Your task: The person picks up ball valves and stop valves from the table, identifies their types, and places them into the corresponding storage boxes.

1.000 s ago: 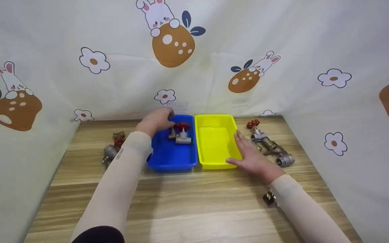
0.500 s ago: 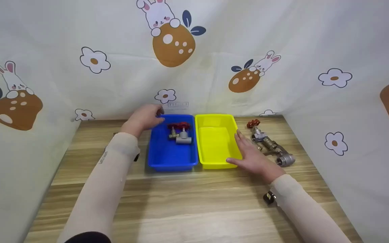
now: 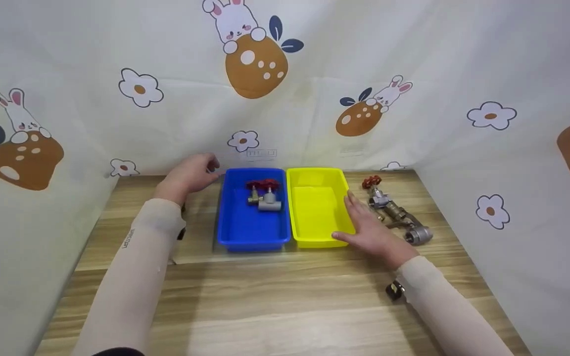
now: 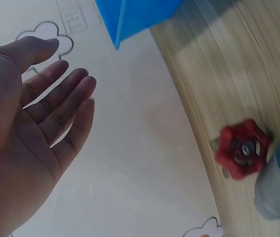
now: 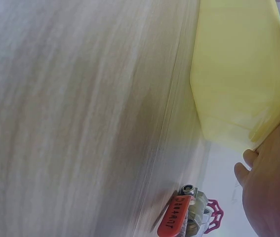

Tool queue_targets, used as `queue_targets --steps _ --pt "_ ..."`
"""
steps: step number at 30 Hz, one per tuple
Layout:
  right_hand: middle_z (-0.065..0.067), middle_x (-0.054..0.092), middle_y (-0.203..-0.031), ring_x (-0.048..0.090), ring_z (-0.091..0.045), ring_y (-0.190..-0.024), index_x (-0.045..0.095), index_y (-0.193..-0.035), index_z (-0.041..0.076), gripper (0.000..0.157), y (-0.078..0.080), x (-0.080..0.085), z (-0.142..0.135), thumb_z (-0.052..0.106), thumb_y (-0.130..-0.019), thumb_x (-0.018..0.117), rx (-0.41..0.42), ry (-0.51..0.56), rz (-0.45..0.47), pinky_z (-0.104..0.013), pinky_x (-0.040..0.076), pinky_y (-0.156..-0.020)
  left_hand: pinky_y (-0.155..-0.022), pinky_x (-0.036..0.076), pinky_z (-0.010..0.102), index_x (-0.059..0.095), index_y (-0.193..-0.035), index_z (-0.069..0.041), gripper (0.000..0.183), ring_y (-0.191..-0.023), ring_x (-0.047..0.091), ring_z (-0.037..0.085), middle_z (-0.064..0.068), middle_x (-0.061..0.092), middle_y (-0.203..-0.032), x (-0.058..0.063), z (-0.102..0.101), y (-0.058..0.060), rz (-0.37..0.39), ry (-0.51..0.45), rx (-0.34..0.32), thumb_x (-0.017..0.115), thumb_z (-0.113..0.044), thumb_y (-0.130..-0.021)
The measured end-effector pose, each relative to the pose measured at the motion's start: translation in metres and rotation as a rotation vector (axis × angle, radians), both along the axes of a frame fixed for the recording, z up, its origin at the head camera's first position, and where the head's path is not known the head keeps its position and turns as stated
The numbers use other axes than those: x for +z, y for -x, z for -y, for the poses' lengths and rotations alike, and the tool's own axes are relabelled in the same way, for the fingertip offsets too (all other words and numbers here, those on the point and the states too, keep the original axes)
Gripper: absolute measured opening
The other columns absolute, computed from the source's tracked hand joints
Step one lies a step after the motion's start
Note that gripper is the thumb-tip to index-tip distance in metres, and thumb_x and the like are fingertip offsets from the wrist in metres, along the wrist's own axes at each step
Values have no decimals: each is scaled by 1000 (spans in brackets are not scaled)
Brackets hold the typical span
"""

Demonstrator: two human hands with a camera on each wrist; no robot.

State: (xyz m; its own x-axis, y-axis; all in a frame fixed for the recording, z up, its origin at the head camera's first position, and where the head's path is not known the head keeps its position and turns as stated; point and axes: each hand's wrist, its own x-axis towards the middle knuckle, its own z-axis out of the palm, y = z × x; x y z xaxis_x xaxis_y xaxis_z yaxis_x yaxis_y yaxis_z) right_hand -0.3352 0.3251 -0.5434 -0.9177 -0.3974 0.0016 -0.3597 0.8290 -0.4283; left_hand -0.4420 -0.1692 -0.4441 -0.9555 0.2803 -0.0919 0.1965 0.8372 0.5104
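My left hand [image 3: 188, 175] hovers left of the blue bin [image 3: 254, 230], fingers loosely bent and holding nothing. In the left wrist view, a valve with a red handwheel [image 4: 243, 149] and a grey metal valve [image 4: 277, 185] lie on the table near that hand; in the head view the left arm hides them. Inside the blue bin sit a small brass valve [image 3: 253, 199] and a larger grey valve [image 3: 270, 203], both with red handwheels. My right hand [image 3: 371, 235] rests with straightened fingers against the right side of the yellow bin [image 3: 317, 243].
Right of the yellow bin, several valves lie in a row, among them a red-wheeled valve [image 3: 378, 199] and a grey metal valve [image 3: 417, 234]. A red lever handle [image 5: 175, 217] shows in the right wrist view. Printed cloth [image 3: 305, 123] walls in the wooden table [image 3: 285, 301].
My left hand has moved left from above the blue bin to beyond its left edge. Both valves in the bin stay put. The right hand has kept its place on the yellow bin.
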Motion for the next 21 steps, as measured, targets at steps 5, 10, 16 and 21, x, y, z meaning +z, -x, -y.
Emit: queue_targets --steps 5,10,16,21 --pt "-12 -5 -185 5 -44 -169 1 -177 10 116 0 1 0 68 -102 67 -2 -2 13 -66 10 -133 -111 52 61 66 -137 3 36 -124 64 42 26 69 -135 -3 19 -2 -44 12 -25 67 -21 -109" --pt "-13 -3 -185 6 -45 -169 4 -178 9 114 1 1 1 68 -103 66 -11 -24 15 -65 10 -133 -110 51 62 66 -137 4 37 -124 65 43 26 69 -132 -5 34 -8 -40 9 -28 67 -19 -108" --pt "-11 -3 -186 3 -41 -169 1 -178 13 114 1 0 1 69 -102 66 -27 -32 20 -64 9 -134 -113 50 63 63 -140 6 39 -126 63 45 28 67 -134 -8 49 -13 0 -28 -24 68 -17 -109" --pt "-12 -3 -186 4 -42 -169 1 -178 13 114 0 0 1 67 -103 67 -31 -31 12 -66 10 -133 -113 49 64 61 -141 8 43 -128 62 47 31 65 -135 -13 61 -11 12 -23 -21 70 -18 -107"
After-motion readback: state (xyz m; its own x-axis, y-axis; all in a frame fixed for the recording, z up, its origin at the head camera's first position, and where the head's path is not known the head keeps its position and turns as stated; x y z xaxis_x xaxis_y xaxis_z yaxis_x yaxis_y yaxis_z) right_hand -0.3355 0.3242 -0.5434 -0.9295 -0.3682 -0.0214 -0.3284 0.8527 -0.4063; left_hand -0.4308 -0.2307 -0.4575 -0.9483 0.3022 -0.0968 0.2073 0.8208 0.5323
